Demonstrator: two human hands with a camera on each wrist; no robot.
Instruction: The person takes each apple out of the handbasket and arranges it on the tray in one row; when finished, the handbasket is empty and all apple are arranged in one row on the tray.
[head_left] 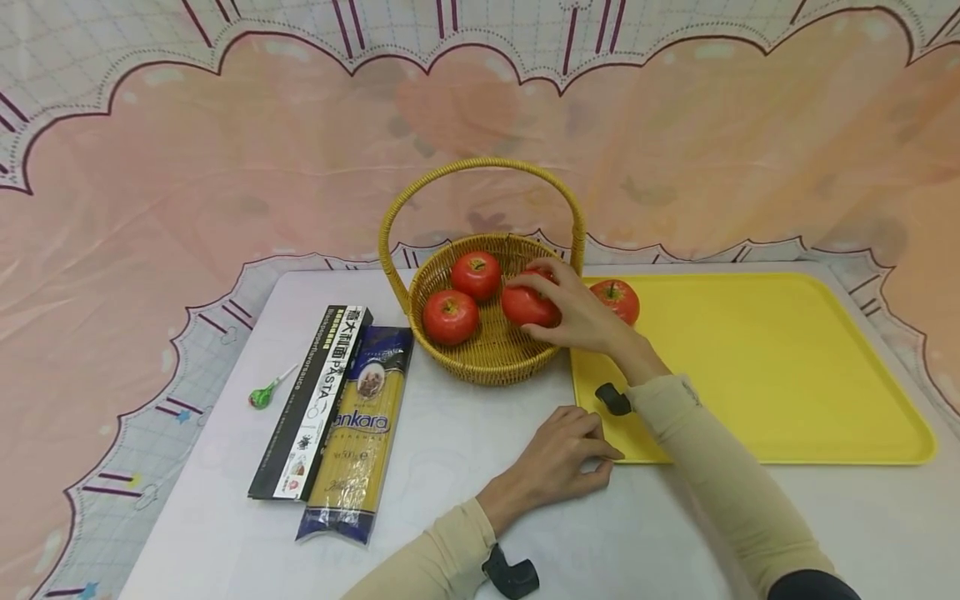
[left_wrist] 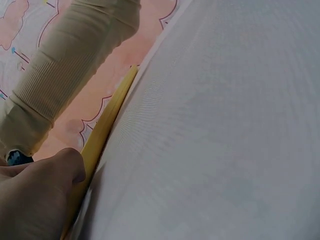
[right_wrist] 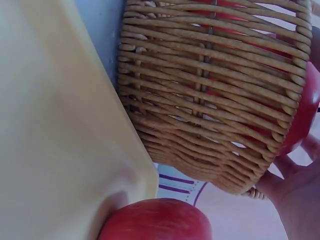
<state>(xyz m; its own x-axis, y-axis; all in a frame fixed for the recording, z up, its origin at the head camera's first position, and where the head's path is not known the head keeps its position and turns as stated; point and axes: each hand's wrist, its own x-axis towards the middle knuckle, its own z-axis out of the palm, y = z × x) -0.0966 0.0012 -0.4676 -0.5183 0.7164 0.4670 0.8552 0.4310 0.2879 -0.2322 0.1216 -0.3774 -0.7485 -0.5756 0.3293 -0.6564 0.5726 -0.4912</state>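
My right hand [head_left: 572, 312] grips a red apple [head_left: 528, 302] at the right side of a yellow wicker basket [head_left: 491, 371] with a tall handle. In the right wrist view, the fingers lie round this apple [right_wrist: 306, 112] beyond the woven wall. Two apples, one at the back [head_left: 476, 276] and one at the front left [head_left: 451, 317], sit in the basket. Another apple [head_left: 617, 301] rests on the yellow tray [head_left: 765, 367], near its back left corner. At the tray's front left edge, my left hand [head_left: 558, 458] pinches the rim with curled fingers.
Left of the basket lie a black-and-white pasta box [head_left: 311, 404] and a blue-and-yellow spaghetti pack [head_left: 360, 442], partly overlapping. A green lollipop [head_left: 262, 396] lies beside them. A patterned cloth [head_left: 300, 183] hangs behind the white table [head_left: 202, 500].
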